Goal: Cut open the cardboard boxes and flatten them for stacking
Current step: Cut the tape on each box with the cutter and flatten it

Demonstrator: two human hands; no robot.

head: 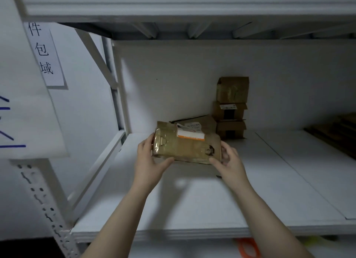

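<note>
Both hands, left hand [147, 157] and right hand [228, 161], grip the ends of a taped brown cardboard box [185, 145] with curled fingers, mid-way along the white shelf [192, 209]. Glossy tape could let it slip.

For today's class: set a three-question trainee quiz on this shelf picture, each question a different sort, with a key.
1. True or false: both the left hand and the right hand hold the taped box.
2. How many small boxes make up the stack behind it? A two, B three, C five.
3. Fill in: the label on the taped box has an ______ stripe along its near edge.
Key: 1 true; 2 B; 3 orange.
</note>
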